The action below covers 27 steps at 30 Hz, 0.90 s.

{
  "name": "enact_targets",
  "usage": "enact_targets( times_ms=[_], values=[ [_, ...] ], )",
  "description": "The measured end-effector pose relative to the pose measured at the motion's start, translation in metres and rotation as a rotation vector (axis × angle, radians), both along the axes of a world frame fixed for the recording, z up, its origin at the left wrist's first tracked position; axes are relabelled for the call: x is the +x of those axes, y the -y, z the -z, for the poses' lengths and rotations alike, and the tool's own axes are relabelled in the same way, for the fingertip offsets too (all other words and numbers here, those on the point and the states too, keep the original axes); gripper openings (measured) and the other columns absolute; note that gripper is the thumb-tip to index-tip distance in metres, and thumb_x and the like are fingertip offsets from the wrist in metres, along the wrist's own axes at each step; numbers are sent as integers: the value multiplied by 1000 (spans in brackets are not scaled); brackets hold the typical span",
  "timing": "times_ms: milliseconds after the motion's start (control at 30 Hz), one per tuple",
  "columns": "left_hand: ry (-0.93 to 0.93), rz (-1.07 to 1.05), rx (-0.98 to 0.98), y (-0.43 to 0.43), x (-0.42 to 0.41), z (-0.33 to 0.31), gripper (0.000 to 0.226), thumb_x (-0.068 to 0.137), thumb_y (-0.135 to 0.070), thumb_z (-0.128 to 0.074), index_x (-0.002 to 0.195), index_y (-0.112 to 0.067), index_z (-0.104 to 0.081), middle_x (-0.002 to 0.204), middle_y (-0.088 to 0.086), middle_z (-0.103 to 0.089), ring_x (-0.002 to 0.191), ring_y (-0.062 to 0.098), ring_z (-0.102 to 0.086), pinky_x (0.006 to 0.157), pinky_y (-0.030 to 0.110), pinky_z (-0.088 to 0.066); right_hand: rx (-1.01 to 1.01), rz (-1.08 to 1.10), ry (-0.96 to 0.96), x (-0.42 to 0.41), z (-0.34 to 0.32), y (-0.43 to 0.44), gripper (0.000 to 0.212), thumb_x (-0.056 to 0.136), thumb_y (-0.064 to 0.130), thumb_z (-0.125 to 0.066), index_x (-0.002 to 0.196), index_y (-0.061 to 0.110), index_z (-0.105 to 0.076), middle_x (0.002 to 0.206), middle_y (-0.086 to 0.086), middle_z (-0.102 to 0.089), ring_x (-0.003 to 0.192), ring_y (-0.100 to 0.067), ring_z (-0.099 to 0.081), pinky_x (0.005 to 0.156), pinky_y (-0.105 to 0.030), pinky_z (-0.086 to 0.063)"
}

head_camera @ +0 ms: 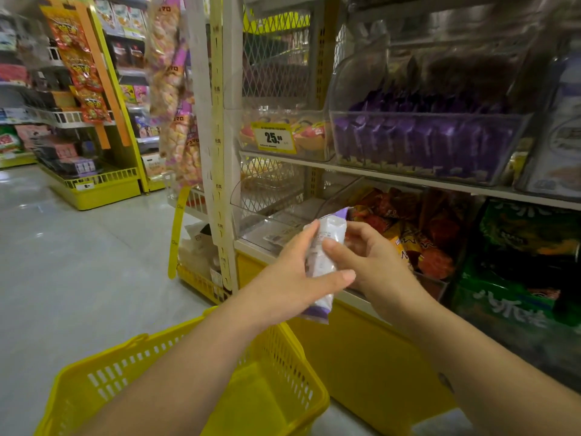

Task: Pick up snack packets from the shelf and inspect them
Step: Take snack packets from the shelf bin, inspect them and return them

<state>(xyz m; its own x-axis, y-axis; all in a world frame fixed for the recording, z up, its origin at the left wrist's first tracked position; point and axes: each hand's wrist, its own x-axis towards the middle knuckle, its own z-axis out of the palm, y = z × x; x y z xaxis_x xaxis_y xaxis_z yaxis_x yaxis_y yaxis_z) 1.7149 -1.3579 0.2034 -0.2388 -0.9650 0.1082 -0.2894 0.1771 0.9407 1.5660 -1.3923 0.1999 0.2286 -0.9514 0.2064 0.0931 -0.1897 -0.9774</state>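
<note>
The slim white-and-purple plastic snack packet stands nearly upright at the centre of the frame, its long axis running from the purple top edge down to the purple bottom seal, and you hold it from both sides. Your left hand wraps its lower half, thumb across the front, while your right hand pinches the upper right edge. Turning it probably falls to the right hand, since the yellow slotted plastic basket sits under your left forearm.
</note>
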Motion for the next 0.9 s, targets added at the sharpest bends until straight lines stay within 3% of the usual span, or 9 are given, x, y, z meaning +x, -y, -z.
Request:
enact_targets(
  times_ms=[33,133,267,333,400,500,600,733,900],
  values=[
    [-2,-4,-40,-2,-3,-4,89,78,-40,-73,146,-52,-16,137,-17,-51,97,6,-67,76,32,-58,-1,-18,-2,0,-4,-4,23,91,17,-62,114,19,-59,104,-10,-71,86,-23,-73,71,-36,-61],
    [-45,35,-102,-3,-4,-20,73,84,-12,-63,133,-55,-34,121,-20,-61,105,0,-63,84,27,-55,-49,-48,-13,-10,-24,-15,25,98,15,-50,121,16,-59,99,-8,-70,73,-14,-71,63,-27,-59],
    [-113,156,-77,-9,-4,-50,62,88,3,-59,138,-30,-43,115,-2,-70,96,10,-68,75,23,-52,-338,213,-374,-48,-67,-23,39,86,24,-70,122,28,-56,116,5,-62,86,5,-60,66,-17,-55],
    [-78,194,-163,-14,-12,-69,50,93,-1,-57,136,-26,-47,101,-14,-72,79,-2,-65,64,12,-47,-360,192,-506,-69,-96,-29,58,75,42,-75,127,35,-51,120,18,-58,99,4,-59,71,-18,-54],
    [-59,206,-241,-19,-23,-91,40,95,-10,-58,128,-30,-51,94,-20,-72,73,-6,-62,61,9,-44,-277,-5,-476,-90,-124,-38,53,68,47,-74,117,33,-61,111,9,-70,99,-9,-68,78,-30,-59],
    [28,190,-384,-21,-46,-127,31,93,-27,-63,119,-41,-56,101,-20,-72,85,-2,-68,68,14,-50,-255,-146,-503,-117,-165,-52,30,70,45,-72,98,37,-72,100,1,-75,91,-16,-72,69,-26,-59],
    [105,143,-543,-17,-72,-161,30,89,-32,-68,116,-40,-59,104,-22,-71,93,-2,-68,77,21,-55,-278,-125,-584,-145,-204,-65,33,68,48,-68,98,36,-73,97,-2,-76,78,-20,-72,63,-24,-59],
    [81,164,-726,-7,-111,-203,33,87,-24,-71,118,-33,-61,106,-19,-71,97,-4,-66,80,16,-53,-341,-78,-554,-182,-246,-77,24,74,33,-67,97,34,-75,95,-5,-76,75,-20,-74,62,-20,-57],
    [25,146,-923,21,-164,-240,36,89,-12,-68,123,-21,-63,117,-6,-69,109,5,-62,94,24,-48,-563,276,-481,-222,-272,-76,24,86,4,-64,96,23,-74,83,1,-77,74,-18,-74,61,-18,-57]
  ],
)
